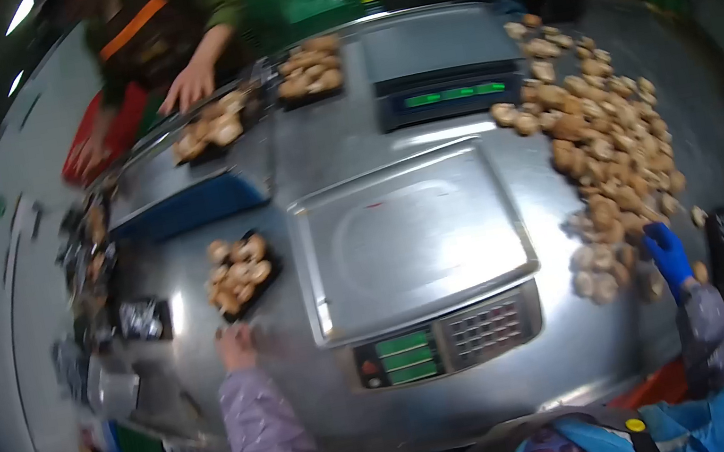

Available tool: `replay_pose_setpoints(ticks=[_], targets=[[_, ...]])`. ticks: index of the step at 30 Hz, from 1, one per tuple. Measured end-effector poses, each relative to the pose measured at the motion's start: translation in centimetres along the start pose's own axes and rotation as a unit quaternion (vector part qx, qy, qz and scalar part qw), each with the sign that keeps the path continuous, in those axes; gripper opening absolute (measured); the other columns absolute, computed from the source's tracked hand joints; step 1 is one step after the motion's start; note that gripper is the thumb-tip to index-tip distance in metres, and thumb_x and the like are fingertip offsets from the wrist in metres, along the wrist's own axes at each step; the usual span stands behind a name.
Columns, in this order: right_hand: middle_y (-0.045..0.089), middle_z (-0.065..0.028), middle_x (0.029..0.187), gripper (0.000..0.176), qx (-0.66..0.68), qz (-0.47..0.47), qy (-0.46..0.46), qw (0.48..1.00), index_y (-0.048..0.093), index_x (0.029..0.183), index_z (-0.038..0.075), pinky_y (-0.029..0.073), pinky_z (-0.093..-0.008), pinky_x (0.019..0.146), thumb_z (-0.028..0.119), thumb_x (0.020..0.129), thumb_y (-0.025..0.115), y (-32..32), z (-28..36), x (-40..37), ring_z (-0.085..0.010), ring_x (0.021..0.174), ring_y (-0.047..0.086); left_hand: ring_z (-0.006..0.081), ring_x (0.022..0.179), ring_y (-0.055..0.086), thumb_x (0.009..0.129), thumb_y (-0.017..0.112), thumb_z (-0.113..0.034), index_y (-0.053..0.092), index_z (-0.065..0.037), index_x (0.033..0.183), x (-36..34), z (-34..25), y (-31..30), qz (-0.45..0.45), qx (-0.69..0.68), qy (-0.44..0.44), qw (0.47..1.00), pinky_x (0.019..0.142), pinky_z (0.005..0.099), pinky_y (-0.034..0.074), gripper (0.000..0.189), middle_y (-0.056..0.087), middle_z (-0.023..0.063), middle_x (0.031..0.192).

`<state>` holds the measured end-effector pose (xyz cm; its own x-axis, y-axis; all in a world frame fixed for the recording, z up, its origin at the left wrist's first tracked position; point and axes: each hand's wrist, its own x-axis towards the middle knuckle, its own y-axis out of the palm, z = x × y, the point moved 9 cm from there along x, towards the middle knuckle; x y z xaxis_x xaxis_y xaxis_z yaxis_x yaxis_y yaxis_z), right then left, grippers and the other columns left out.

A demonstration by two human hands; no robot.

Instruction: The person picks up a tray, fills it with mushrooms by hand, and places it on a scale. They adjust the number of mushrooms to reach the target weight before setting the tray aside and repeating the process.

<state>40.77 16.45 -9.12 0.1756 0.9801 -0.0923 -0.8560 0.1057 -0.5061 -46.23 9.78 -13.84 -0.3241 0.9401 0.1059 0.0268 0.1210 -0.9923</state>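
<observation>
A scale (pixel 412 237) stands mid-table (pixel 321 151), with a tray of mushrooms (pixel 241 275) just left of it and the left hand (pixel 236 348) before that tray, a mushroom heap (pixel 607 147) on its right with the right hand (pixel 669 256) at the heap's near edge, and a second scale (pixel 441 69) behind.

Left hand (pixel 235 347), right hand (pixel 670 255) (gloved), outstretched

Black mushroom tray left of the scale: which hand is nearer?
Left. The left hand sits just beside the mushroom tray; the blue-gloved right hand is across the scale, at the loose mushroom pile.
</observation>
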Motion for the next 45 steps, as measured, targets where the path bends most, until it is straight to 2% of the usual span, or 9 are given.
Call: replay_pose_setpoints(ticks=[3, 6, 9, 11, 22, 29, 33, 36, 45], targets=[[0.057, -0.0100, 0.100, 0.036, -0.187, -0.041, 0.018, 0.981, 0.050, 0.112, 0.002, 0.045, -0.0306, 0.079, 0.016, 0.080, 0.059, -8.8, -8.0, -0.4, -0.0184, 0.086, 0.057, 0.0343, 0.093, 0.055, 0.080, 0.058, -0.010, 0.053, 0.003, 0.105, 0.4, 6.2, 2.8, -0.113, -0.412, -0.061, 0.902, 0.080, 0.0384, 0.045, 0.028, 0.056, 0.0251, 0.097], [0.051, -0.0176, 0.113, 0.044, -0.272, -0.200, 0.083, 0.938, 0.046, 0.119, 0.002, 0.037, -0.0366, 0.092, 0.016, 0.079, 0.058, -17.9, -15.4, -0.6, -0.0291, 0.105, 0.050, 0.0390, 0.096, 0.052, 0.080, 0.060, -0.013, 0.059, 0.006, 0.092, -1.3, -4.9, -7.0, -0.106, -0.093, 0.051, 0.989, 0.085, 0.0418, 0.042, 0.023, 0.052, 0.0295, 0.103], [0.045, -0.0242, 0.120, 0.059, -0.506, -0.168, 0.114, 0.838, 0.038, 0.126, 0.001, 0.036, -0.0409, 0.094, 0.025, 0.077, 0.060, -23.6, -19.0, -0.7, -0.0376, 0.111, 0.043, 0.0273, 0.093, 0.055, 0.083, 0.055, -0.007, 0.047, 0.002, 0.114, -1.9, -6.4, -8.5, -0.108, -0.227, 0.030, 0.967, 0.076, 0.0317, 0.048, 0.033, 0.050, 0.0182, 0.104], [0.039, -0.0248, 0.126, 0.064, -0.527, -0.178, 0.146, 0.818, 0.034, 0.130, 0.004, 0.035, -0.0436, 0.094, 0.026, 0.076, 0.060, -26.9, -26.8, -0.6, -0.0404, 0.114, 0.040, 0.0194, 0.083, 0.055, 0.083, 0.050, -0.002, 0.035, -0.006, 0.124, -2.2, -4.1, -5.5, -0.100, -0.715, -0.320, 0.614, 0.071, 0.0283, 0.050, 0.044, 0.050, 0.0128, 0.103], [0.051, -0.0223, 0.111, 0.047, -0.518, -0.130, 0.104, 0.839, 0.046, 0.119, 0.000, 0.038, -0.0392, 0.091, 0.012, 0.076, 0.060, -32.1, -35.9, -0.9, -0.0359, 0.107, 0.047, 0.0122, 0.078, 0.052, 0.084, 0.049, -0.008, 0.046, -0.006, 0.119, 0.8, -2.0, -6.3, -0.112, -0.592, -0.339, 0.723, 0.069, 0.0263, 0.047, 0.036, 0.055, 0.0057, 0.098], [0.057, -0.0221, 0.095, 0.027, -0.458, -0.107, 0.083, 0.879, 0.055, 0.097, -0.003, 0.042, -0.0404, 0.078, 0.008, 0.072, 0.056, -33.4, -32.4, -3.2, -0.0351, 0.091, 0.054, 0.0324, 0.093, 0.057, 0.078, 0.054, -0.013, 0.059, 0.001, 0.104, 10.0, 0.9, -7.4, -0.191, -0.291, -0.198, 0.917, 0.081, 0.0373, 0.043, 0.030, 0.061, 0.0193, 0.097], [0.058, -0.0196, 0.096, 0.027, -0.802, 0.111, -0.087, 0.581, 0.056, 0.095, -0.002, 0.042, -0.0401, 0.079, 0.013, 0.073, 0.055, -30.5, -34.1, -5.0, -0.0351, 0.092, 0.054, 0.0318, 0.096, 0.055, 0.076, 0.058, -0.017, 0.058, -0.007, 0.106, 14.7, -0.2, -5.4, -0.110, -0.108, -0.161, 0.975, 0.083, 0.0425, 0.042, 0.031, 0.061, 0.0155, 0.100], [0.059, -0.0178, 0.093, 0.022, -0.511, -0.023, 0.186, 0.839, 0.058, 0.093, 0.000, 0.043, -0.0376, 0.076, 0.011, 0.074, 0.055, -33.5, -29.7, -7.1, -0.0338, 0.085, 0.054, 0.0306, 0.106, 0.049, 0.075, 0.063, -0.024, 0.053, -0.018, 0.114, 17.3, 0.6, -1.9, 0.008, -0.013, -0.202, 0.979, 0.083, 0.0505, 0.041, 0.041, 0.055, 0.0104, 0.110], [0.057, -0.0174, 0.074, 0.015, -0.512, -0.053, -0.024, 0.857, 0.059, 0.088, 0.002, 0.045, -0.0377, 0.064, 0.010, 0.076, 0.054, -33.7, -27.9, -9.7, -0.0338, 0.068, 0.054, 0.0267, 0.100, 0.052, 0.068, 0.071, -0.027, 0.053, -0.016, 0.107, 19.1, -0.9, -1.2, -0.001, 0.095, -0.223, 0.970, 0.080, 0.0509, 0.040, 0.044, 0.057, 0.0078, 0.102]])
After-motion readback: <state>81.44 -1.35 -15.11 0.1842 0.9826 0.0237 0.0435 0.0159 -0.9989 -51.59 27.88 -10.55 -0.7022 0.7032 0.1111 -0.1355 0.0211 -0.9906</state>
